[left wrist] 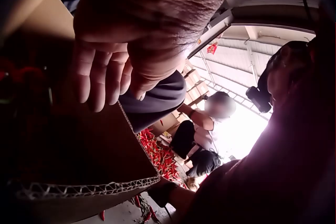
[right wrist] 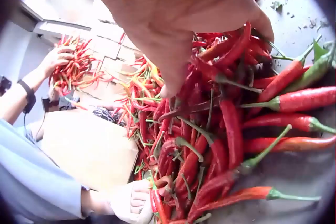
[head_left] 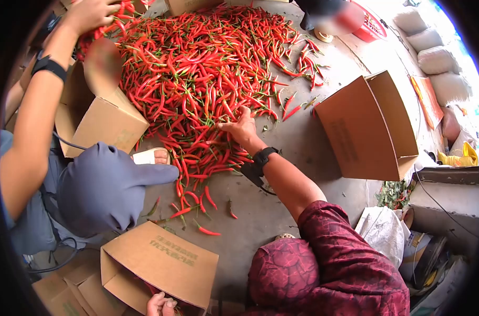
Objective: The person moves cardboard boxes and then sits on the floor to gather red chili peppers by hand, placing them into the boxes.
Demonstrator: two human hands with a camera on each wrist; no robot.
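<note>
Red chilies with green stems lie in a large pile (head_left: 197, 68) on the floor. At its near right side my right hand (head_left: 242, 128) reaches down with thumb and fingers spread. In the right wrist view, chilies (right wrist: 231, 129) lie under and between the thumb and fingers of that hand (right wrist: 178, 19); some fingertips are hidden. My left hand (head_left: 160, 305) is at the opening of a cardboard box (head_left: 171, 258) at the bottom. The left wrist view shows this hand (left wrist: 131, 40) with fingers hanging loosely over the dark box interior (left wrist: 79, 145), holding nothing visible.
A person in blue-grey clothes (head_left: 100, 189) crouches at the left, holding chilies, beside another box (head_left: 110, 124). An upright box (head_left: 350, 131) stands to the right of the pile. Sacks (head_left: 437, 60) line the far right. Loose chilies (head_left: 205, 230) lie near my box.
</note>
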